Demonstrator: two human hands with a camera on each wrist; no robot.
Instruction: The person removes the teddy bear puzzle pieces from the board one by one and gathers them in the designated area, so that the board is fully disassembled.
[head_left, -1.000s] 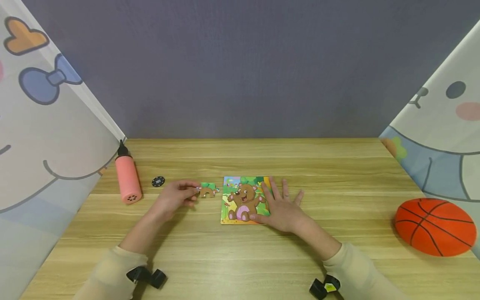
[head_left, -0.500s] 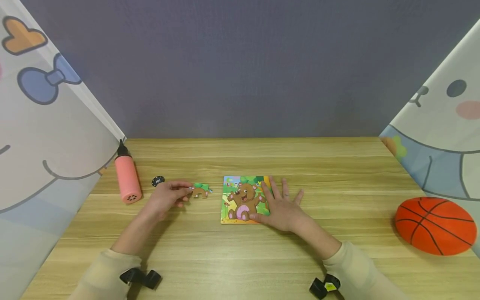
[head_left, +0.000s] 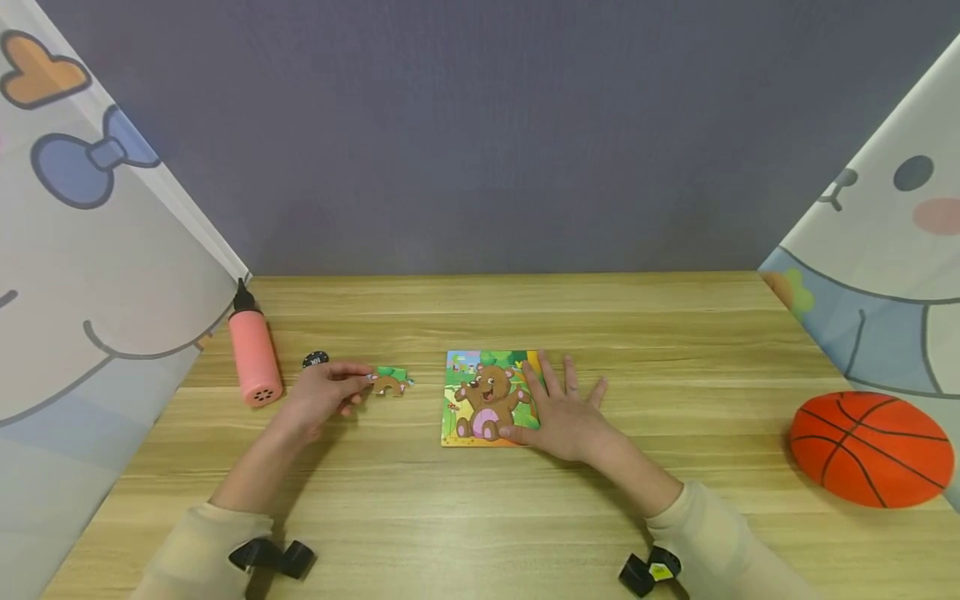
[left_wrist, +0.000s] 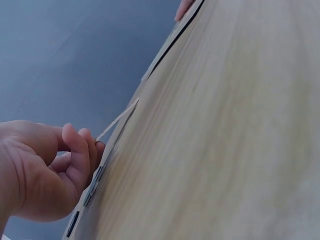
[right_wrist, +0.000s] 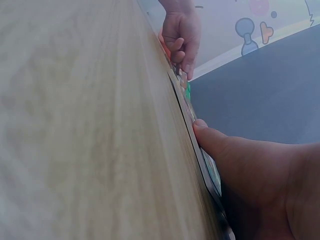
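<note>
A square bear puzzle board (head_left: 483,398) lies on the wooden table (head_left: 480,517) near its middle. My right hand (head_left: 564,412) rests flat on the board's right side with straight, spread fingers; its thumb (right_wrist: 210,137) shows at the board's edge (right_wrist: 192,125) in the right wrist view. To the left, my left hand (head_left: 330,392) pinches a green and brown puzzle piece (head_left: 390,381) at its left end, low over the table and apart from the board. The left wrist view shows the curled fingers (left_wrist: 80,155) on the thin piece (left_wrist: 117,120).
A pink pump bottle (head_left: 253,354) lies at the far left, with a small black disc (head_left: 316,360) beside it just behind my left hand. An orange basketball (head_left: 870,450) sits at the right edge. Patterned curtains flank both sides; a grey wall stands behind.
My left hand has drawn the puzzle piece leftward, away from the board. The right hand has stayed flat on the board.
</note>
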